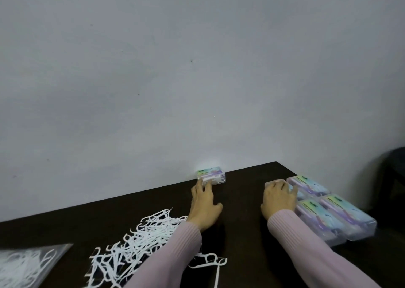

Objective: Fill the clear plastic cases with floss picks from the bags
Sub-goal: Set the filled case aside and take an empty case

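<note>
We see a dark table [241,191] w/ a floss pile [140,241] near its front. Left hand [205,206], fingers flat, touches a case [211,176] at the table's back edge. Right hand [279,200] curls on a case [275,183] by four more cases [328,209].

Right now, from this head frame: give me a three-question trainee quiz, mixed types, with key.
1. True or false: the loose floss picks lie on the table beside the left sleeve.
2. Which hand touches the lone case by the wall? A left hand, B right hand, C neither.
3. Fill in: the right hand rests on a case in the ____ of cases at the table's right end.

Key: 1 true; 2 A; 3 group.
</note>
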